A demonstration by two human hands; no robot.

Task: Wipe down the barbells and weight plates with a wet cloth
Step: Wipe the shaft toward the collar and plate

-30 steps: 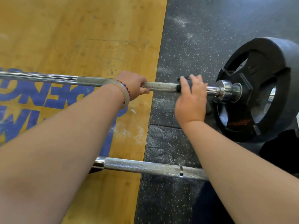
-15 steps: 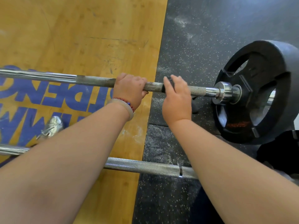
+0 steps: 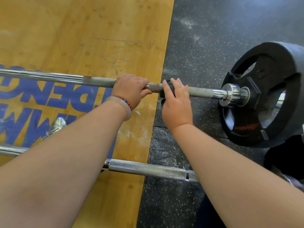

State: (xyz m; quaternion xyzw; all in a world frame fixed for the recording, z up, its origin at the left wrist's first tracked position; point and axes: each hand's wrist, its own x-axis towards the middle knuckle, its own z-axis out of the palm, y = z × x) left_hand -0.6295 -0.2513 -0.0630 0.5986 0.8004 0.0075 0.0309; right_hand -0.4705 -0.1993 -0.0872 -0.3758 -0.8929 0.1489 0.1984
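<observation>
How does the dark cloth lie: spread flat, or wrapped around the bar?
Wrapped. The right hand grips the dark cloth around the upper barbell; cloth shows above and below the shaft.

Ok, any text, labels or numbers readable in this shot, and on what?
Blue lettering on the wooden platform: large, but cut off and partly hidden; no whole word reads.
Orange print on the weight plate: too blurred to read.
Nothing else.
</observation>
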